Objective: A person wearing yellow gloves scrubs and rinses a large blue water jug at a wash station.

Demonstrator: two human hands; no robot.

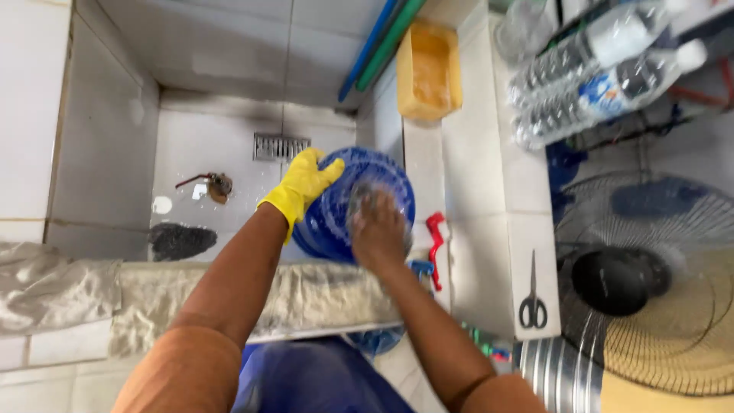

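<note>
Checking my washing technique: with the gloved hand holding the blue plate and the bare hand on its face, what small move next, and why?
Probably sweep the bare right hand toward the rim of the blue plate: it sits blurred mid-face while the gloved left hand steadies the upper edge.

Yellow tub [428, 73] on the tiled ledge [489, 191], plastic bottles [596, 69] to its right, scissors [533, 302] near a fan [650, 283], floor drain [280, 146] — dark patch [180, 240] nearby — grey cloths [69, 294] draped on the wall.
</note>
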